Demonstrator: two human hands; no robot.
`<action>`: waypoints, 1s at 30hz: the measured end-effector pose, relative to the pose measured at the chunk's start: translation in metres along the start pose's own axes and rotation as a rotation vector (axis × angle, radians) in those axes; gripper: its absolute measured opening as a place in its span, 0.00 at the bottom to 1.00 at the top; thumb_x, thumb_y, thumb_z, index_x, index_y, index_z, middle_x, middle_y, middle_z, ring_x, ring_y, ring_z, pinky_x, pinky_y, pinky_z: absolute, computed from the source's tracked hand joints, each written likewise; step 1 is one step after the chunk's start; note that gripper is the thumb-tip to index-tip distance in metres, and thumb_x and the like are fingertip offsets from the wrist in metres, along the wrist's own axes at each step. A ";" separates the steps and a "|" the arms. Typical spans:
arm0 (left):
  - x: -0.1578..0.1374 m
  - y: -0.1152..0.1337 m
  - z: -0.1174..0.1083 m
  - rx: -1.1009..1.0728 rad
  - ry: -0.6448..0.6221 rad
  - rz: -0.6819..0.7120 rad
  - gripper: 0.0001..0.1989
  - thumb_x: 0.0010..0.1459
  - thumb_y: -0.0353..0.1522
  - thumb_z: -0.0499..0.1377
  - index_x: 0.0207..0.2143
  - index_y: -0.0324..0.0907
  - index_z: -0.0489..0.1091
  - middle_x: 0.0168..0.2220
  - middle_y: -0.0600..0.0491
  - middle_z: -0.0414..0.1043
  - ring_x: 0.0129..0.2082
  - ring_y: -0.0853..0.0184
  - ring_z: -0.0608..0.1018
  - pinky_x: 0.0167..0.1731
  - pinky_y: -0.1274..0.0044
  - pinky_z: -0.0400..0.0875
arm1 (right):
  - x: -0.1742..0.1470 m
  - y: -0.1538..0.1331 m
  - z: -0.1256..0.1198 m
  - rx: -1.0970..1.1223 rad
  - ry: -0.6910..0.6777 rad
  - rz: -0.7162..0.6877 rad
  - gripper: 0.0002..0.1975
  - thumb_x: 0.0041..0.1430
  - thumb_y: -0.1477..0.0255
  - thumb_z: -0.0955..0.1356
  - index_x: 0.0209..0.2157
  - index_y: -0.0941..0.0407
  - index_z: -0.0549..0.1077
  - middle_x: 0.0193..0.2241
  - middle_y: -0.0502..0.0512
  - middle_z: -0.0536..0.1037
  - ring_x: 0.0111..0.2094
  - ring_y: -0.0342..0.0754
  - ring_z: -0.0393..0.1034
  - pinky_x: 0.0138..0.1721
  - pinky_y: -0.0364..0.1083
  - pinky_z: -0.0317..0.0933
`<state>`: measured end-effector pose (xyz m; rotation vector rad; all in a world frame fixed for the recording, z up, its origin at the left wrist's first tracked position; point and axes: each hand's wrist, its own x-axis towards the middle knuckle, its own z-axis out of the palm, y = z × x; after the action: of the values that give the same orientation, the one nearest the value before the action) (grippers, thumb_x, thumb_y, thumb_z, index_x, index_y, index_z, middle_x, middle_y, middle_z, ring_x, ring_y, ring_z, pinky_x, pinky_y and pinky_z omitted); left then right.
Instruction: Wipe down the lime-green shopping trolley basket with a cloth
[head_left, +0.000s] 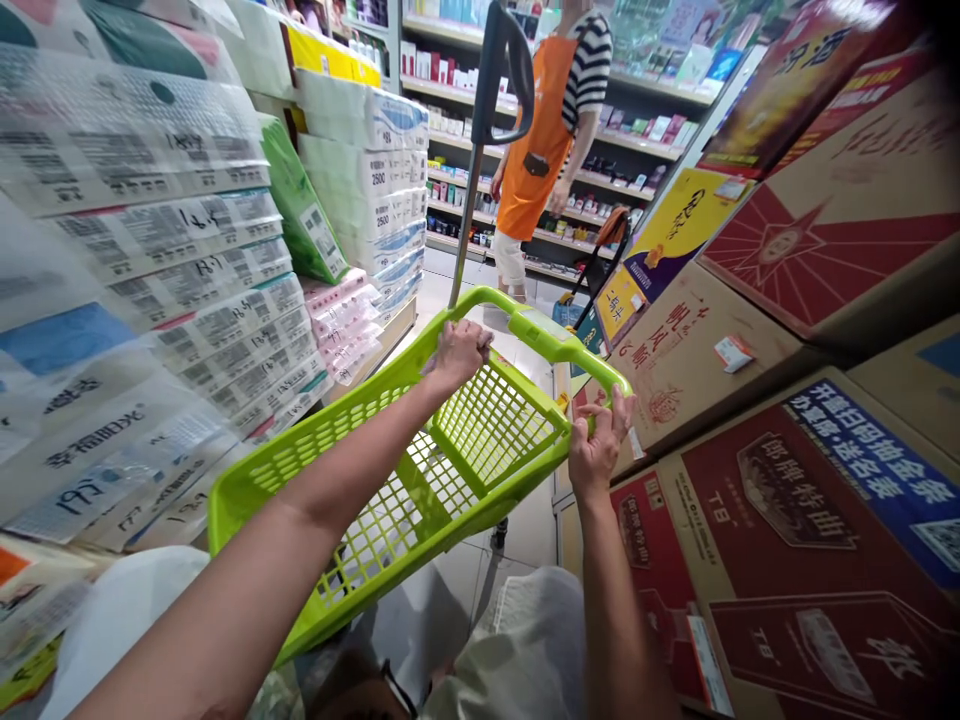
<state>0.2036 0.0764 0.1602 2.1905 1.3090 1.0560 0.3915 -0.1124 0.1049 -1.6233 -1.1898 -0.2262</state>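
Note:
A lime-green plastic shopping basket [409,480] with lattice sides stands tilted before me, with nothing seen inside. Its carrying handle [547,335] lies along the far rim. A metal rod with a dark grey pull grip [484,110] rises behind that rim. My left hand [459,352] reaches over the basket to its far end, fingers closed around a crumpled pale cloth [486,342] pressed near the rim; most of the cloth is hidden. At the right far corner my right hand [598,440] is closed around the end of the green handle.
Stacked packs of paper tissue [225,300] line the left side. Cardboard cartons [780,540] are piled close on the right. Farther down the tiled aisle a person in an orange apron [536,140] stands before stocked shelves [457,75], near a dark chair [604,250].

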 end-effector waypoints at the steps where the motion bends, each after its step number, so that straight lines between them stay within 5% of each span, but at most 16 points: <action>1: 0.004 0.000 0.000 0.001 -0.009 -0.021 0.06 0.55 0.24 0.62 0.32 0.43 0.71 0.41 0.45 0.71 0.49 0.51 0.69 0.55 0.54 0.65 | 0.000 -0.001 0.001 0.006 0.003 -0.001 0.09 0.59 0.66 0.61 0.37 0.53 0.70 0.71 0.62 0.57 0.75 0.59 0.42 0.72 0.69 0.41; 5: -0.014 0.022 0.018 -0.012 -0.173 0.136 0.08 0.55 0.22 0.58 0.31 0.44 0.71 0.37 0.45 0.71 0.47 0.51 0.70 0.54 0.55 0.66 | -0.001 -0.003 0.002 0.003 0.035 0.016 0.08 0.58 0.68 0.61 0.36 0.53 0.68 0.71 0.62 0.58 0.74 0.59 0.44 0.72 0.70 0.40; 10: -0.049 0.053 0.037 -0.050 -0.330 0.426 0.12 0.52 0.23 0.59 0.36 0.45 0.75 0.45 0.46 0.74 0.49 0.54 0.70 0.58 0.59 0.63 | -0.004 -0.001 -0.001 -0.010 0.031 0.006 0.07 0.58 0.68 0.61 0.36 0.52 0.68 0.71 0.63 0.58 0.74 0.58 0.43 0.72 0.69 0.39; 14: -0.031 0.040 0.022 -0.091 -0.348 0.366 0.09 0.54 0.25 0.60 0.35 0.46 0.75 0.44 0.48 0.74 0.47 0.56 0.70 0.59 0.62 0.62 | -0.004 0.000 -0.003 -0.032 0.009 0.010 0.07 0.59 0.68 0.60 0.37 0.52 0.68 0.71 0.61 0.58 0.74 0.58 0.43 0.72 0.69 0.40; 19: 0.012 0.008 -0.002 0.045 -0.101 0.043 0.06 0.54 0.25 0.64 0.32 0.43 0.71 0.44 0.45 0.72 0.50 0.53 0.68 0.56 0.60 0.62 | -0.002 -0.002 0.003 0.000 0.010 0.007 0.07 0.60 0.69 0.60 0.37 0.53 0.68 0.71 0.62 0.57 0.75 0.58 0.40 0.73 0.68 0.39; 22: 0.014 0.007 -0.002 0.123 -0.058 -0.042 0.03 0.57 0.27 0.62 0.35 0.42 0.71 0.42 0.45 0.71 0.49 0.53 0.66 0.54 0.61 0.63 | -0.002 -0.004 0.009 0.010 0.006 0.008 0.07 0.61 0.69 0.60 0.38 0.54 0.68 0.72 0.64 0.57 0.75 0.59 0.39 0.72 0.68 0.40; 30: -0.054 0.037 0.014 -0.042 -0.244 0.300 0.14 0.60 0.25 0.56 0.44 0.45 0.76 0.47 0.46 0.74 0.50 0.55 0.69 0.54 0.63 0.65 | -0.008 0.000 0.022 0.038 0.064 0.000 0.07 0.61 0.69 0.60 0.37 0.53 0.67 0.70 0.64 0.60 0.76 0.61 0.38 0.72 0.71 0.40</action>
<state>0.2203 0.0122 0.1527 2.4438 0.8651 0.8704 0.3784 -0.0992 0.0905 -1.5717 -1.1391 -0.2516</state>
